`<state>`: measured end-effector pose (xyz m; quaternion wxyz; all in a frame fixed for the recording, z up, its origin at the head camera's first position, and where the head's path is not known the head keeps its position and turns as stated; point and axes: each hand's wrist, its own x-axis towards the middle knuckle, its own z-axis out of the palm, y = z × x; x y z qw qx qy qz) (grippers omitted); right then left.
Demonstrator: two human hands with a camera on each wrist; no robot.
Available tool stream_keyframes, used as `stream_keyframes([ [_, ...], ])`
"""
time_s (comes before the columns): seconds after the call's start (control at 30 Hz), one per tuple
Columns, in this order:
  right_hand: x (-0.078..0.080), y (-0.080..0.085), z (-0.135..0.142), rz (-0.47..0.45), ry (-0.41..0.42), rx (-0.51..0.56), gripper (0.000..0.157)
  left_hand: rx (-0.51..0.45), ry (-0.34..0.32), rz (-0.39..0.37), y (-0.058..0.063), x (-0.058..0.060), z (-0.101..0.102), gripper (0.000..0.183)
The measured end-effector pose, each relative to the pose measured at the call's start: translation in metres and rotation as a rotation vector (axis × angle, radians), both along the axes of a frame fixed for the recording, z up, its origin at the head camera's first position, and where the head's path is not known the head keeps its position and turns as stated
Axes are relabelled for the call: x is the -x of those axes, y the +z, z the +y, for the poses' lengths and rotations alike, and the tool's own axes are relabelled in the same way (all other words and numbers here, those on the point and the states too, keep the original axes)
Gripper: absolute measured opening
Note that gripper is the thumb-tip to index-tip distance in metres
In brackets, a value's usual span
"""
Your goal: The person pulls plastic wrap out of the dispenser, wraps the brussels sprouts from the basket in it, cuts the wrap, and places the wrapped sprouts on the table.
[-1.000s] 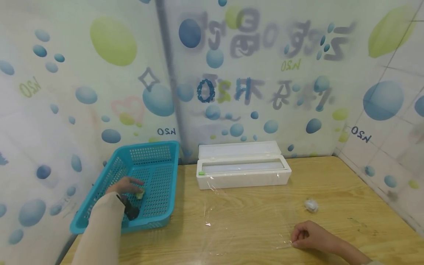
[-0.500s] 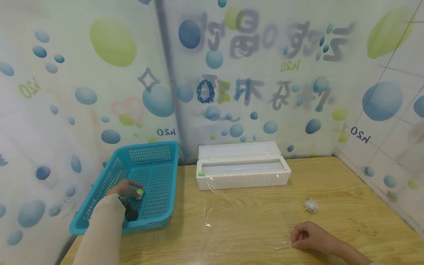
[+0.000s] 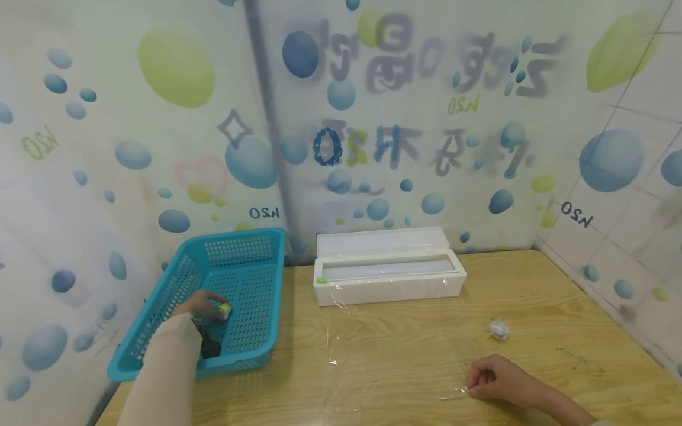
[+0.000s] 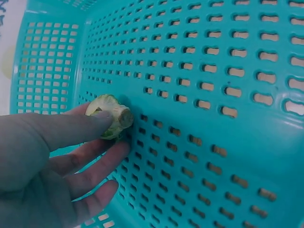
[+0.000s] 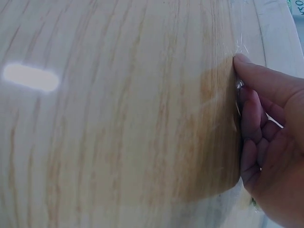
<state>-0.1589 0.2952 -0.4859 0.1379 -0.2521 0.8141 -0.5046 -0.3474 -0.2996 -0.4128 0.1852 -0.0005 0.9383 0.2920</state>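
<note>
Inside the blue plastic basket [image 3: 277, 284], my left hand [image 3: 196, 305] pinches a small pale-green Brussels sprout [image 3: 225, 309] between thumb and fingers. The left wrist view shows the cut stem of the sprout [image 4: 126, 117] facing the basket's perforated floor, with the other fingers of that hand [image 4: 47, 161] spread below it. A clear sheet of cling film [image 3: 394, 349] runs from the white dispenser box [image 3: 391, 290] across the wooden table. My right hand [image 3: 503, 378] pinches the film's near right corner. In the right wrist view, thumb and curled fingers [image 5: 251, 114] hold its edge.
The dispenser's lid [image 3: 383, 239] stands raised, with a green slider [image 3: 322, 280] at its left end. To the right lies a crumpled whitish ball [image 3: 498, 330] on the table [image 3: 533, 284]. A patterned curtain wall [image 3: 341, 201] closes off the back.
My left hand has closed its fingers on the Brussels sprout in the basket. The right hand stays at the film's corner. The head view has shifted slightly.
</note>
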Motion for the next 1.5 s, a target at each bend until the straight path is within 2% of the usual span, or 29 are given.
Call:
stream_keyframes([
  [0.17,0.001,0.002,-0.001,0.002,0.011,0.009,0.007,0.002,0.033,-0.005,-0.005,0.005,-0.002,0.042],
  [0.33,0.002,0.004,-0.002,0.013,0.015,0.002,0.009,-0.044,0.076,0.05,-0.005,0.005,-0.002,0.044],
  [0.4,0.002,0.004,-0.002,0.024,0.023,0.001,0.01,-0.05,0.074,0.073,-0.002,0.005,-0.003,0.044],
  [0.5,0.002,0.004,0.0,0.033,0.031,0.003,0.003,-0.037,0.051,0.088,0.004,0.004,-0.002,0.043],
  [0.67,0.002,0.003,0.003,0.046,0.027,-0.003,0.003,-0.03,-0.032,0.105,0.02,0.001,0.005,0.046],
  [0.8,0.002,0.003,0.004,0.039,0.026,-0.003,0.012,0.0,-0.122,0.162,0.036,0.001,0.015,0.044],
  [0.9,0.002,0.001,0.004,0.045,0.026,0.006,0.01,0.029,-0.166,0.216,0.052,-0.003,0.026,0.041],
  [1.1,0.001,-0.002,0.001,0.044,0.04,0.018,0.006,0.06,-0.244,0.353,0.093,-0.024,0.055,0.036],
  [1.23,-0.001,-0.002,0.0,0.034,0.034,0.008,0.004,0.024,-0.311,0.43,0.111,-0.038,0.075,0.037],
  [1.37,-0.001,0.001,-0.001,0.042,0.031,0.01,0.004,-0.05,-0.35,0.492,0.123,-0.051,0.095,0.038],
  [1.5,-0.001,0.002,-0.002,0.04,0.035,0.017,0.006,-0.105,-0.394,0.545,0.125,-0.058,0.117,0.037],
])
